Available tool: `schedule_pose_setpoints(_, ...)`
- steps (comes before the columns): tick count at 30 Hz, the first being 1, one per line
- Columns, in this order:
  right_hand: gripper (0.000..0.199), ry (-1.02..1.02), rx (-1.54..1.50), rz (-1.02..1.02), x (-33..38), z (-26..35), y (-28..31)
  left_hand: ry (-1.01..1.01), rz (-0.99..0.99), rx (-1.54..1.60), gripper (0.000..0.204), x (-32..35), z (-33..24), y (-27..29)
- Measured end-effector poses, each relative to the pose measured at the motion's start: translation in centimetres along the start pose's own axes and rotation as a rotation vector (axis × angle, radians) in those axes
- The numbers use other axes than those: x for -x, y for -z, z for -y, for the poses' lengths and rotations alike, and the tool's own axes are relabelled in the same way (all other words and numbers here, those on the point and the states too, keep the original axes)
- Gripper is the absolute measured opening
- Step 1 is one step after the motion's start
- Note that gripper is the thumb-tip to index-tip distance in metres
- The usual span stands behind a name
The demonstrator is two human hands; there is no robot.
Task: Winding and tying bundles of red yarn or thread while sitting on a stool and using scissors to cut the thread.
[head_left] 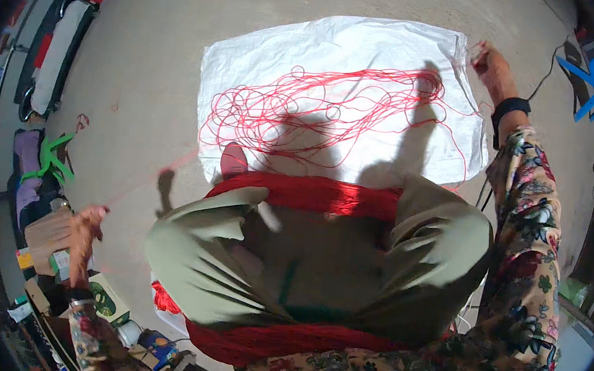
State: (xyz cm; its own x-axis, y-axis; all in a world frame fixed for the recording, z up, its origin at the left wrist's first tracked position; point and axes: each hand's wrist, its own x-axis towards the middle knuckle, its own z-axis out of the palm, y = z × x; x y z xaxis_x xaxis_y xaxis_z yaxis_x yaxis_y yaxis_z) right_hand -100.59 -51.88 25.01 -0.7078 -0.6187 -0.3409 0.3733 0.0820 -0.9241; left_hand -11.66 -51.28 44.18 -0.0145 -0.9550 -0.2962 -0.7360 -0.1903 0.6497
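One red cord [326, 80] between curled left hand [86, 227] and curled right hand [494, 70], grips unclear

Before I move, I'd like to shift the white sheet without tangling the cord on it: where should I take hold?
I'd put the grip on the sheet at its far edge, toward the far-left corner, coming from the far side. It lies flat and bare there, while the cord spreads across the middle and the legs crowd the near edge.
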Motion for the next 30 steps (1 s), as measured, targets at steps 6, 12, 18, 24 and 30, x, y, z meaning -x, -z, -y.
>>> schedule_pose_setpoints(6, 0.045, 0.125, 0.876, 0.676, 13.5, -3.1, -10.8, 0.208, 0.026, 0.491, 0.029, 8.1, -6.7, -2.9)
schedule_pose_setpoints(12, 0.024, 0.124, 0.476, 1.424, 36.0, 7.2, -20.3, -0.128, 0.297, 1.071, 0.025, 11.1, -23.7, -9.4)
schedule_pose_setpoints(18, 0.030, 0.180, 0.242, 1.632, 49.9, 8.8, -16.4, -0.483, 0.686, 1.147, 0.033, 14.5, -34.4, -13.9)
schedule_pose_setpoints(24, 0.019, -0.129, 0.178, 1.101, 50.3, 7.1, -0.1, -0.493, 0.065, 1.066, 0.026, 8.7, -26.5, -6.5)
schedule_pose_setpoints(30, 0.024, -0.148, 0.381, 0.576, 49.4, 9.9, 14.1, -0.214, -0.014, 1.184, 0.019, 3.4, -15.7, -4.7)
